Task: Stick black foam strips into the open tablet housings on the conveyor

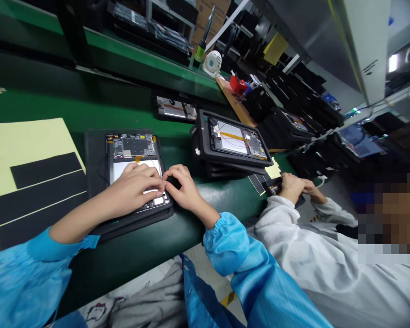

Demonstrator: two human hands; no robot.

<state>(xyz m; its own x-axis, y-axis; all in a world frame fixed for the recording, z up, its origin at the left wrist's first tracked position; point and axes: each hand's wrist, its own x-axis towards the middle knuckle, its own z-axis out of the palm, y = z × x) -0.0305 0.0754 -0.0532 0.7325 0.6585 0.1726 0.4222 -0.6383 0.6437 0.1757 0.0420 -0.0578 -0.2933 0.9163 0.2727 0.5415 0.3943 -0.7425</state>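
An opened tablet (131,146), its circuit board and silver battery exposed, lies on dark foam trays (96,155) on the bench. My left hand (136,187) rests across its lower half, fingers bent together and tips at the tablet's right edge. At that same edge my right hand (182,187) has thumb and forefinger brought together in a pinch, touching or nearly touching the left fingertips. Whatever lies between the fingertips is too small or too hidden to name. Orange tape (141,158) crosses the battery just above my left hand.
To the left is a yellow sheet (27,136) with black strips (48,171). A foam tray stack (205,155) bearing another opened tablet (230,137) stands right of my hands. Behind it lies one more opened tablet (176,109). A co-worker's hands (292,187) work farther right.
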